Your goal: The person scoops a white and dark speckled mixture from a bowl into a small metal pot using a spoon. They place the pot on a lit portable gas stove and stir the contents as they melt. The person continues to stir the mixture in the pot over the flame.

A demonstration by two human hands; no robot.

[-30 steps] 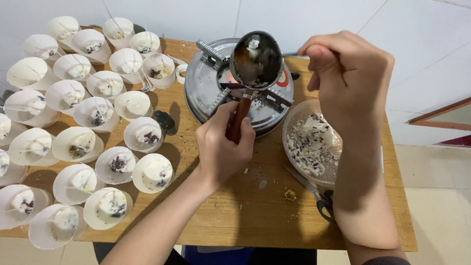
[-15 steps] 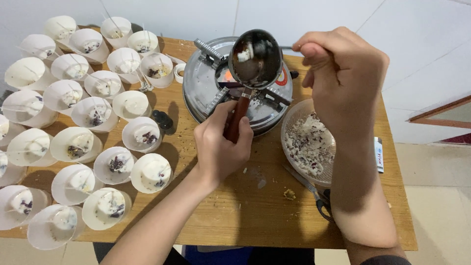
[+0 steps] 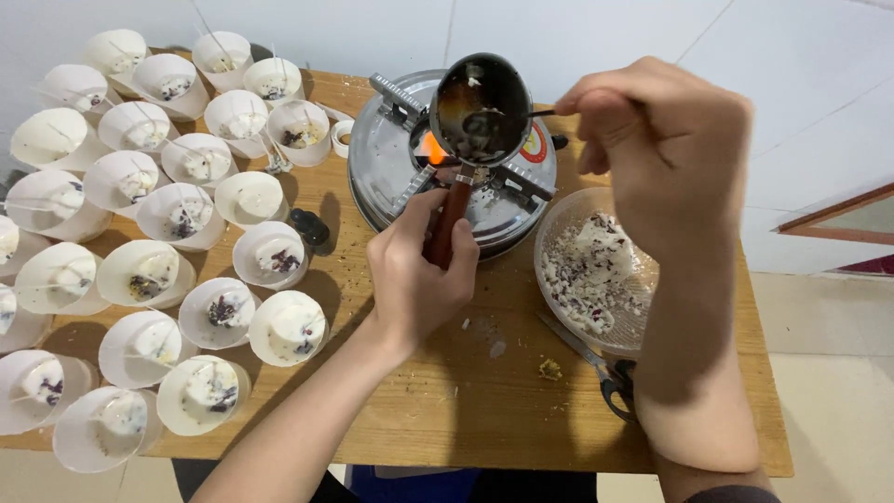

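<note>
Tabletop (image 3: 447, 410): wooden; white paper cups (image 3: 168, 214) crowd the 9 o'clock side.
Burner (image 3: 400, 158): round metal stove at 12 o'clock, flame lit under the ladle.
Bowl (image 3: 596, 270): clear, white flakes with dark bits, at 3 o'clock.
Change: the ladle (image 3: 480, 107) sits slightly lower over the flame than a second ago; both hands have barely moved, so heating goes on.
Left hand (image 3: 419, 270): closed around the ladle's reddish handle.
Right hand (image 3: 661, 149): fingers pinched narrow on a thin stirring stick (image 3: 507, 116) reaching into the ladle.
Scissors (image 3: 605, 373): at 4 o'clock, untouched.
</note>
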